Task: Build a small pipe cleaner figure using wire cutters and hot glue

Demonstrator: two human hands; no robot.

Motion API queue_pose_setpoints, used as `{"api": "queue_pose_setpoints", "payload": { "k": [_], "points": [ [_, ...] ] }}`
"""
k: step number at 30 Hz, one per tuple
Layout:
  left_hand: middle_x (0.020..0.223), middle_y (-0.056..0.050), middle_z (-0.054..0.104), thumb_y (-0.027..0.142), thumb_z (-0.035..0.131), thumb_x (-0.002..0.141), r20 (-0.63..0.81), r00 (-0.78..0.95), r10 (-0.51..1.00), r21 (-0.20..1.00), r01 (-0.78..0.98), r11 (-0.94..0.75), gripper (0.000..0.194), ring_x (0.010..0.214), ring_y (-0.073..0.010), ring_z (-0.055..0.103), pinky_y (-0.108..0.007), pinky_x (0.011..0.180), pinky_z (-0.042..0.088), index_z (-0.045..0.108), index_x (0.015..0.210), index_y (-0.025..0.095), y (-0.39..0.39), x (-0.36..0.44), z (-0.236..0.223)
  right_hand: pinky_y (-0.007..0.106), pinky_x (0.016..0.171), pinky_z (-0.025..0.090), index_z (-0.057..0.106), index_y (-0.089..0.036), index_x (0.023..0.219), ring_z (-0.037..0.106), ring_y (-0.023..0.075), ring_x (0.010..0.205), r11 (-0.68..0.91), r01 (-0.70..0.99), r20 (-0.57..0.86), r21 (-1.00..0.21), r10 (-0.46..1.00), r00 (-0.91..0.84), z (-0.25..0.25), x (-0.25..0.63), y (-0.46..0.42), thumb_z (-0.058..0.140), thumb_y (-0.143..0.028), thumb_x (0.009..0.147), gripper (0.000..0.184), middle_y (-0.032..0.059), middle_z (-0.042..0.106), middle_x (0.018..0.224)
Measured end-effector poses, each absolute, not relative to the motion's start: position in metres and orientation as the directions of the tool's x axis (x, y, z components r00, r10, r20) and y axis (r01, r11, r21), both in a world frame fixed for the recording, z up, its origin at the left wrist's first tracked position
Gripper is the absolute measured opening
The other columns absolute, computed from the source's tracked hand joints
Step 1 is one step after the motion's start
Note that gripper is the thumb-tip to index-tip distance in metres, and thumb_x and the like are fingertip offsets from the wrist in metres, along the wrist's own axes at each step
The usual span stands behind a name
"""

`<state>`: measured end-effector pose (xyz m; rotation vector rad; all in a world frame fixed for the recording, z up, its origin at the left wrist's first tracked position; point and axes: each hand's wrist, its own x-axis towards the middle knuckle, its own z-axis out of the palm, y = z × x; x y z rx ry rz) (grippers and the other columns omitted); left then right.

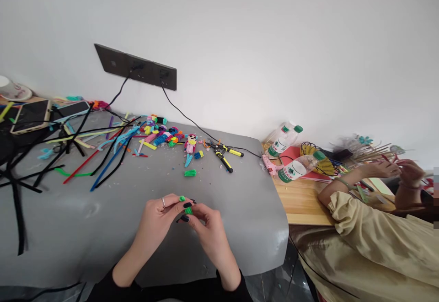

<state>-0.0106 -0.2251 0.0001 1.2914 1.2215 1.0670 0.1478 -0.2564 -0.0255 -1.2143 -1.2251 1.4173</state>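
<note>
Green piece (pixel 188 210) | judged light, soft, bendable | seemed best held by its ends | left fingers (pixel 177 208) and right fingers (pixel 197 224) pinched it above grey surface (pixel 247 229)

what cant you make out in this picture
All head view:
- green piece: full shape, hidden by left hand and right hand
- white container: far end, cut off by left edge
- bottle label: fine print, too small
- co-worker's torso: partly cut off by right edge
</note>
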Motion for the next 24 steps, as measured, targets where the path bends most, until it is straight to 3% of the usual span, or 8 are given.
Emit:
{"api": "queue_pose_setpoints", "payload": {
  "k": [7,15,19,24],
  "points": [
    [0.065,-0.004,0.071,0.051,0.077,0.077,-0.064,0.074,0.995,0.997,0.035,0.062,0.032,0.060,-0.0190,0.066,-0.024,0.049,0.053,0.081,0.063,0.022,-0.228,-0.006,0.001,0.030,0.086,0.057,0.088,-0.024,0.086,0.077,0.0247,0.089,-0.095,0.085,-0.110,-0.992,0.975,-0.191,-0.010,0.149,-0.258,0.075,-0.057,0.091,0.036,0.0029,0.083,0.085],
    [0.055,-0.003,0.071,0.063,0.079,0.074,-0.158,0.069,0.985,0.986,-0.036,0.161,0.045,0.042,-0.0169,0.058,-0.027,0.037,0.049,0.074,0.060,0.021,-0.230,-0.001,0.011,0.031,0.084,0.055,0.087,-0.025,0.072,0.073,0.0228,0.081,-0.130,-0.014,-0.127,-0.991,0.981,-0.150,-0.014,0.142,-0.259,0.079,-0.053,0.087,0.033,0.0023,0.082,0.080],
    [0.054,-0.002,0.070,0.061,0.078,0.075,-0.112,0.040,0.993,0.994,-0.008,0.112,0.043,0.040,-0.0164,0.058,-0.027,0.040,0.052,0.072,0.057,0.022,-0.230,-0.001,0.013,0.030,0.081,0.053,0.086,-0.024,0.067,0.070,0.0210,0.077,-0.143,-0.034,-0.137,-0.989,0.981,-0.137,-0.013,0.140,-0.257,0.080,-0.049,0.085,0.031,0.0018,0.080,0.075],
    [0.057,-0.003,0.073,0.060,0.073,0.080,-0.087,0.020,0.996,0.994,0.067,0.085,0.047,0.045,-0.0174,0.062,-0.026,0.044,0.052,0.065,0.054,0.023,-0.229,-0.004,0.011,0.029,0.071,0.051,0.084,-0.024,0.069,0.069,0.0199,0.072,-0.048,0.066,-0.054,-0.997,0.995,-0.086,-0.013,0.137,-0.259,0.070,-0.040,0.093,0.032,0.0028,0.079,0.074]
  ]
}}
